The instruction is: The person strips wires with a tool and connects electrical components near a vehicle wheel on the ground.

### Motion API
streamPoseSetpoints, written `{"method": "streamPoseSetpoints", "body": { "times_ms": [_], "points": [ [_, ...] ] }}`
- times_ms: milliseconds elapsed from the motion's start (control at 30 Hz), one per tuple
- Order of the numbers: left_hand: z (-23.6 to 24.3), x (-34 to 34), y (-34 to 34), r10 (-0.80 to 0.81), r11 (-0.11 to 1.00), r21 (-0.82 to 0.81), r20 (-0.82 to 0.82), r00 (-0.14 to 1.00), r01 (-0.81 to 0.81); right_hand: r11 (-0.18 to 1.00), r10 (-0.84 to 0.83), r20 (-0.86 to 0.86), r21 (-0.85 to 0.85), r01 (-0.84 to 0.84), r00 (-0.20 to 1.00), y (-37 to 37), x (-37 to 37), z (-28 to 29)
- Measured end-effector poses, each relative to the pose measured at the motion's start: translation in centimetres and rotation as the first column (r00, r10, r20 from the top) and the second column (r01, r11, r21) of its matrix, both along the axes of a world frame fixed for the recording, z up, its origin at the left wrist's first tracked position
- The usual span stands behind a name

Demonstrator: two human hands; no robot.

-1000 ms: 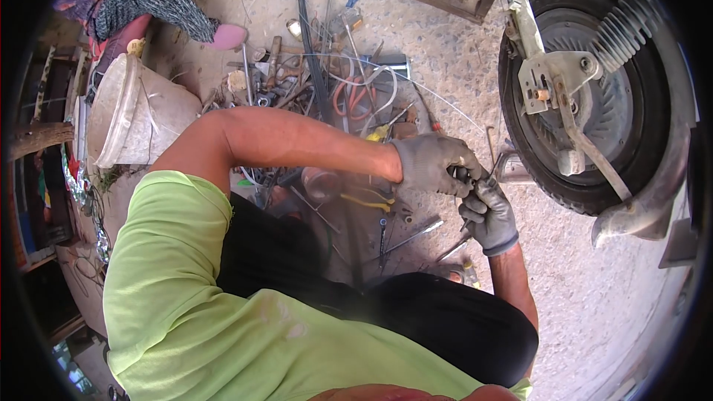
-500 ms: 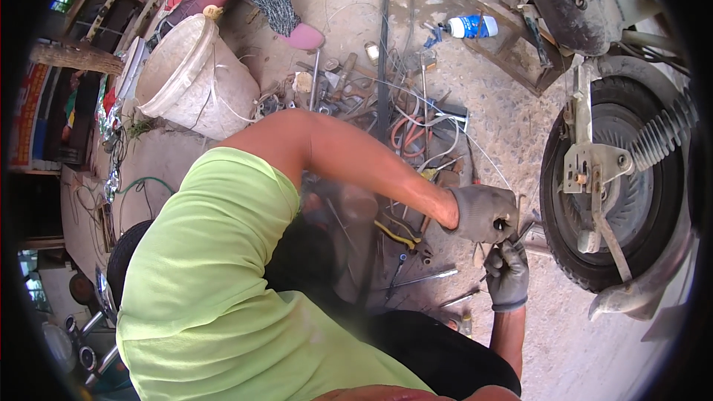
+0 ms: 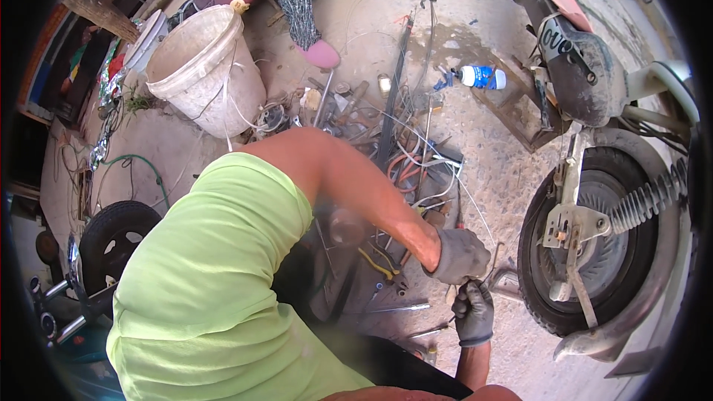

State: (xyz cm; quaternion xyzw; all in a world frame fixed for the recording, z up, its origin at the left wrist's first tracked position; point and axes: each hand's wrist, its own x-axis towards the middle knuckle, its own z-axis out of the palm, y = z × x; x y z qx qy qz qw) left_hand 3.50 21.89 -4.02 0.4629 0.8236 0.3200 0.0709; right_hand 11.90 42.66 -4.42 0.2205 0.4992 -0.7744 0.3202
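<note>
Left hand beside right hand, fingers curled, hold unclear; white bucket, bottom hidden.

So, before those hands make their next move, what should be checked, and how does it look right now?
1. Left hand gloved: ok.
2. Right hand gloved: ok, close below the left in the picture.
3. Firm grip on anything between the fingers: cannot tell, the gloves hide it.
4. Wheel apart from both hands: ok, a gap shows.
5. Ground nearby tidy: not ok, yellow-handled pliers lie there among other tools.
</note>
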Motion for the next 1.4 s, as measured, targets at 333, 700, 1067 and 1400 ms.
{"method": "streamPoseSetpoints", "body": {
  "times_ms": [333, 700, 1067, 1400],
  "points": [
    [-0.8, 0.6, -0.1, -0.012, 0.998, 0.07, 0.189, 0.982, -0.001, 0.971, -0.034, 0.023, -0.235, 0.039, 0.999, 0.1, 0.2, -1.1],
    [-1.2, 0.8, -0.1, 0.026, 0.979, 0.178, 0.385, 0.923, -0.102, 0.928, -0.095, 0.068, -0.354, 0.113, 0.993, -0.6, 0.5, -0.7],
    [-1.7, 0.1, -0.4, 0.044, 0.967, 0.208, 0.432, 0.901, -0.147, 0.912, -0.14, 0.077, -0.379, 0.159, 0.987, -0.5, -0.4, -0.3],
    [0.2, -2.0, -0.2, -0.143, 0.943, 0.331, 0.481, 0.865, -0.028, 0.886, -0.191, 0.049, -0.421, 0.194, 0.98, 0.0, -1.0, 0.4]
  ]
}}
